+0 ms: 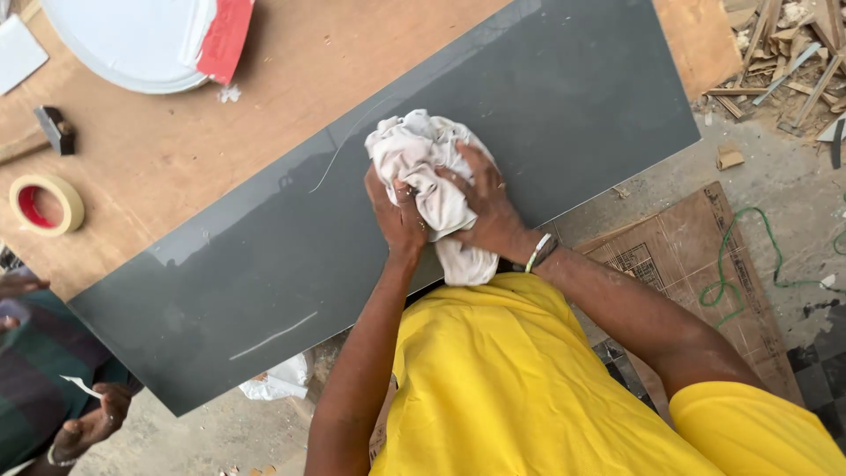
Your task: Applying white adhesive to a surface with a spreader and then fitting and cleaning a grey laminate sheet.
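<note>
A crumpled white cloth (421,163) lies bunched on a glossy dark grey panel (264,264) that rests on a brown wooden board. My left hand (395,213) clutches the cloth from its left side. My right hand (489,204) grips it from the right, with a band on the wrist. Both hands press the cloth down near the panel's near edge. A thin curved scratch or streak shows on the panel left of the cloth, and a pale streak lies lower left.
A roll of masking tape (44,203) and a hammer (53,130) lie on the wooden board at left. A white round lid (132,44) sits top left. Wood scraps (784,53) pile up top right. Another person's hand (88,423) shows bottom left. Cardboard and a green cord (731,273) lie on the floor.
</note>
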